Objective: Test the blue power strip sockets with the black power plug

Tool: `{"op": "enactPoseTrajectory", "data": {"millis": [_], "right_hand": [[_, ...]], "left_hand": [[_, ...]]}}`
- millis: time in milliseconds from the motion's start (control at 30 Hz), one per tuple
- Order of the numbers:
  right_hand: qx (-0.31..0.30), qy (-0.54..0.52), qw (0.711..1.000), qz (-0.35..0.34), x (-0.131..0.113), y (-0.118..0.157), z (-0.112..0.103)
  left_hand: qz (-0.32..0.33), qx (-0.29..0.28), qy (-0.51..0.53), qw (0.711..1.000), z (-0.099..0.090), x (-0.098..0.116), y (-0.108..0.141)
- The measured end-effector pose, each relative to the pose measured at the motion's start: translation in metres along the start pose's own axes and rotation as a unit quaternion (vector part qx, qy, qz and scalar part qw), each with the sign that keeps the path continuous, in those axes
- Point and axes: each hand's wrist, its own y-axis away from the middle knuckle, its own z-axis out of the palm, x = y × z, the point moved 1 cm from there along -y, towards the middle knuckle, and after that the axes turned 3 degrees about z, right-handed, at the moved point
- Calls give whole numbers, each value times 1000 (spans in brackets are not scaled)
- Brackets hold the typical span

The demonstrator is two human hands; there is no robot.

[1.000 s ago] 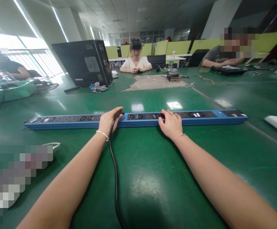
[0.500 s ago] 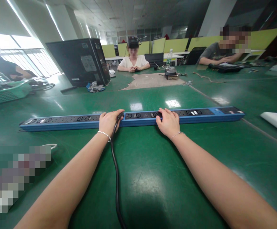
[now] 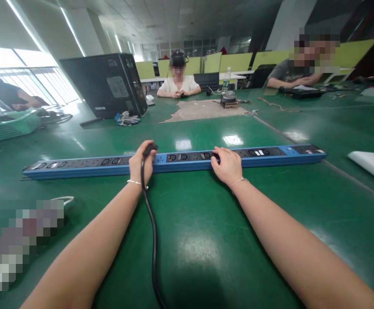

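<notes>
A long blue power strip [image 3: 187, 166] with a black socket face lies across the green table [image 3: 193, 206]. My left hand [image 3: 141, 165] is closed around a black plug [image 3: 150, 149], holding it just above the strip, left of its middle. From the plug a black cable [image 3: 154, 240] runs down toward the bottom edge. Right of the middle, my right hand [image 3: 228, 165] grips the strip, with fingers over its top face and thumb at the near side.
A black computer case [image 3: 105, 86] stands at the back left, gloves [image 3: 127, 119] beside it. A green basket [image 3: 11, 124] is far left, a white object [image 3: 372, 166] at right. People sit around the table. Near left, something is pixelated.
My left hand has moved left and lifted slightly, bringing the plug away from the strip's face. The cable has shifted left with it. My right hand stays on the strip.
</notes>
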Motion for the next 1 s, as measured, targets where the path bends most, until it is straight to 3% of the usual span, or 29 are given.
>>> {"op": "enactPoseTrajectory", "data": {"millis": [67, 133, 267, 467, 1000], "right_hand": [[3, -2, 1000, 3, -1, 0, 0], [5, -4, 1000, 6, -2, 0, -1], [7, -7, 1000, 4, -2, 0, -1], [10, -13, 1000, 3, -1, 0, 1], [11, -22, 1000, 12, -1, 0, 2]], "left_hand": [[-24, 19, 26, 999, -2, 11, -6], [2, -34, 41, 999, 3, 27, -11], [73, -137, 50, 987, 32, 57, -11], [121, -171, -49, 976, 64, 80, -11], [125, -203, -132, 962, 58, 103, -17]]}}
